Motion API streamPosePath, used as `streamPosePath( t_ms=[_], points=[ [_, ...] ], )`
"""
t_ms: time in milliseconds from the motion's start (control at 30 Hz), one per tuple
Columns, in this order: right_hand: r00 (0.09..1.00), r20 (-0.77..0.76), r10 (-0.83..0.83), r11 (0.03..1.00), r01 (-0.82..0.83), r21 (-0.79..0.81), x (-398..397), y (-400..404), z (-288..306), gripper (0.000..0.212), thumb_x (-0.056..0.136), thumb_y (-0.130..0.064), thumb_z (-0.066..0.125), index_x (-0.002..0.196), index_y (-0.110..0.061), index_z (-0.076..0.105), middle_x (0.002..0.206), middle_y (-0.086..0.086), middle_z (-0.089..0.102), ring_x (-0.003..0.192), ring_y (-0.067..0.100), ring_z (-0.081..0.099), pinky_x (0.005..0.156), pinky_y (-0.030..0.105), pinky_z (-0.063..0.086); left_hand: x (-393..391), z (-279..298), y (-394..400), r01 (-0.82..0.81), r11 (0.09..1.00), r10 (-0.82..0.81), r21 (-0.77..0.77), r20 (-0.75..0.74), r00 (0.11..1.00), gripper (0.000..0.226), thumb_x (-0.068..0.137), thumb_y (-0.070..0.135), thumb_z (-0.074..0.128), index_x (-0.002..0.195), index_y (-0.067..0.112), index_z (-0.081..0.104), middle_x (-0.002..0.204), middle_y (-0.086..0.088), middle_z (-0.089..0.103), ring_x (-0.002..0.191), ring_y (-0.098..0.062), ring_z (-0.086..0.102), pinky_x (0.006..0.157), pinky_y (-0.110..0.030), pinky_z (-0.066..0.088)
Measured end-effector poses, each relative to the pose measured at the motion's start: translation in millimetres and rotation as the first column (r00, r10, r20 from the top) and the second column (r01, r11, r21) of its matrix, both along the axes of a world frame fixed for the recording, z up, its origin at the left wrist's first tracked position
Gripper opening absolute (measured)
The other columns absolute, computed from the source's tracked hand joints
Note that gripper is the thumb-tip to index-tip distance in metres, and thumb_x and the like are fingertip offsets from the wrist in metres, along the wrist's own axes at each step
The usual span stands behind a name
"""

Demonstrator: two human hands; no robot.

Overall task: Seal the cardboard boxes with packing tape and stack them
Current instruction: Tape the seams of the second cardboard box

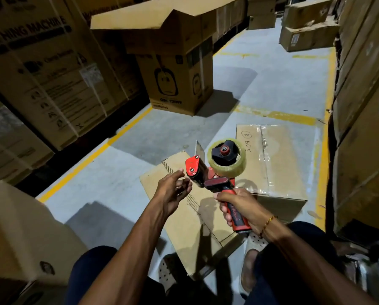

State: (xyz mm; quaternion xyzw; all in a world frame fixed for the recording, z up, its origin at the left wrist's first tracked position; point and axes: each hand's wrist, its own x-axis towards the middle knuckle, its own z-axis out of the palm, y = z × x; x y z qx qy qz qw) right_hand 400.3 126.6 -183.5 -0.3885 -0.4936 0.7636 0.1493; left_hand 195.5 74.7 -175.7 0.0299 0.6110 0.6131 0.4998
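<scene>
One tape dispenser [217, 170] is gripped by its handle in the right hand [239, 205]; left hand [173, 190] is relaxed, holding nothing, fingers at the blade end. Flattened cardboard boxes [272, 159] lie on the floor [272, 84] below. Tape end should be pulled free first, clear of the blade.

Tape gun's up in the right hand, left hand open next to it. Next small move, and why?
Probably the left hand pinches the tape end at the tape gun front: its fingers hover open there, while the right hand grips the handle.
</scene>
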Motion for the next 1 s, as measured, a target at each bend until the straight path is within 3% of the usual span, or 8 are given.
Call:
streamPosePath(
  t_ms=[200,333,467,667,733,833,900,1000],
  points=[
    [0.998,0.062,-0.012,0.975,-0.002,0.220,3.4,-5.6,-0.3,0.017,0.095,-0.016,0.068,0.088,-0.006,0.056,0.062,0.012,0.056,0.043,0.022,0.049,0.044,0.028,0.042,5.4,-2.6,5.7,-0.068,0.997,0.071,-0.039,0.073,0.995,0.007,0.090,-0.012,0.058,0.096,-0.009,0.057,0.087,-0.022,0.056,0.067,-0.028,0.061,0.052,-0.027,0.060],
    [0.992,0.126,-0.027,0.934,-0.020,0.357,0.4,-7.4,2.4,0.018,0.095,-0.017,0.066,0.083,-0.009,0.057,0.062,0.012,0.057,0.043,0.022,0.049,0.042,0.027,0.040,-0.4,-1.7,8.6,-0.126,0.991,0.129,-0.049,0.066,0.989,0.019,0.088,-0.017,0.046,0.101,-0.006,0.053,0.088,-0.026,0.058,0.050,-0.025,0.064,0.042,-0.021,0.051],
    [0.977,0.210,-0.032,0.859,-0.081,0.505,-2.2,-3.2,0.4,0.015,0.094,-0.020,0.065,0.093,-0.006,0.061,0.061,0.007,0.061,0.044,0.024,0.054,0.041,0.024,0.041,-0.9,3.2,6.9,-0.125,0.991,0.129,-0.047,0.087,0.988,0.005,0.090,-0.011,0.059,0.090,-0.006,0.059,0.075,-0.021,0.064,0.053,-0.020,0.063,0.048,-0.022,0.054],
    [0.956,0.292,-0.042,0.726,-0.172,0.666,-4.1,1.8,-2.0,0.020,0.090,-0.033,0.070,0.099,-0.017,0.063,0.063,0.004,0.064,0.043,0.024,0.062,0.049,0.042,0.055,-13.6,1.4,-4.8,-0.012,0.997,0.019,-0.071,0.099,0.995,0.013,0.087,-0.021,0.054,0.094,-0.013,0.062,0.096,-0.028,0.064,0.071,-0.027,0.069,0.051,-0.022,0.058],
    [0.939,0.339,-0.056,0.623,-0.233,0.747,-7.9,2.8,-5.9,0.032,0.084,-0.047,0.067,0.101,-0.020,0.063,0.066,0.002,0.065,0.052,0.025,0.065,0.056,0.044,0.057,-20.4,-1.9,-8.7,0.010,0.997,0.000,-0.077,0.123,0.992,0.012,0.091,-0.019,0.051,0.093,-0.015,0.062,0.094,-0.029,0.064,0.066,-0.030,0.071,0.049,-0.024,0.057],
    [0.924,0.373,-0.082,0.502,-0.285,0.817,-15.5,1.5,-11.8,0.040,0.081,-0.053,0.061,0.105,-0.021,0.060,0.079,0.002,0.069,0.073,0.028,0.065,0.067,0.044,0.055,-32.6,-11.4,-11.3,0.013,0.998,-0.002,-0.062,0.174,0.985,0.020,0.096,-0.016,0.046,0.108,-0.013,0.062,0.090,-0.028,0.069,0.064,-0.029,0.074,0.052,-0.028,0.059],
    [0.925,0.367,-0.098,0.476,-0.280,0.834,-20.3,0.2,-14.2,0.038,0.083,-0.053,0.063,0.105,-0.024,0.054,0.084,0.001,0.069,0.079,0.028,0.065,0.069,0.043,0.055,-40.1,-18.8,-10.1,0.015,0.997,-0.003,-0.071,0.175,0.985,0.022,0.098,-0.014,0.043,0.105,-0.007,0.063,0.080,-0.021,0.072,0.062,-0.024,0.074,0.049,-0.027,0.058],
    [0.928,0.356,-0.108,0.490,-0.262,0.832,-26.2,-0.1,-14.0,0.041,0.082,-0.060,0.063,0.103,-0.032,0.041,0.082,-0.001,0.067,0.076,0.026,0.065,0.067,0.043,0.055,-48.0,-29.4,-7.1,0.056,0.989,-0.043,-0.137,0.096,0.994,0.013,0.100,0.000,0.054,0.095,0.005,0.065,0.082,-0.014,0.067,0.068,-0.019,0.067,0.045,-0.023,0.055]
  ],
)
